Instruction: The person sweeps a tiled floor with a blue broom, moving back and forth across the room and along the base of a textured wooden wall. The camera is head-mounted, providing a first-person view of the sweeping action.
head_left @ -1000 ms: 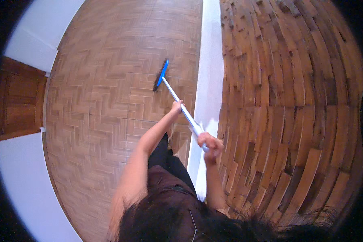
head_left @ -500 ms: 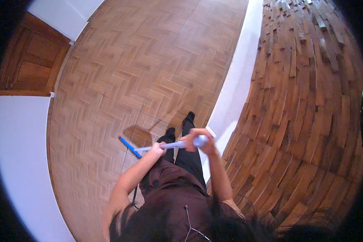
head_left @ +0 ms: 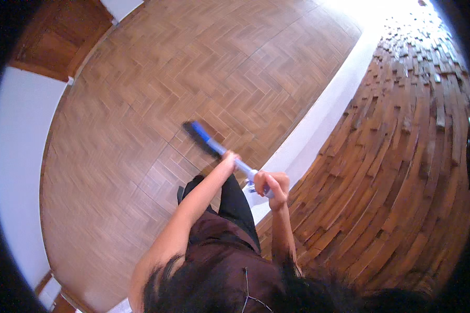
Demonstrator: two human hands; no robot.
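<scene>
A broom with a pale handle (head_left: 244, 167) and a blue head with dark bristles (head_left: 202, 136) slants away from me to the left, its head low over the floor and slightly blurred. My left hand (head_left: 230, 159) is closed round the lower part of the handle. Higher up, close to its top end, my right hand (head_left: 274, 187) is wrapped round the same handle. Whether the bristles touch the tiles I cannot tell.
Herringbone wood-look tiles (head_left: 156, 104) cover the floor. Along the right runs a white ledge (head_left: 318, 125) below a wall of rough wooden strips (head_left: 381, 172). To the left are a white wall (head_left: 26, 151) and a brown wooden door (head_left: 57, 41). Bright light falls at the far right.
The broom head has swung forward and to the right, from my left side to ahead of me. Both hands kept their hold; my left arm reaches farther out. The view has turned and shifted.
</scene>
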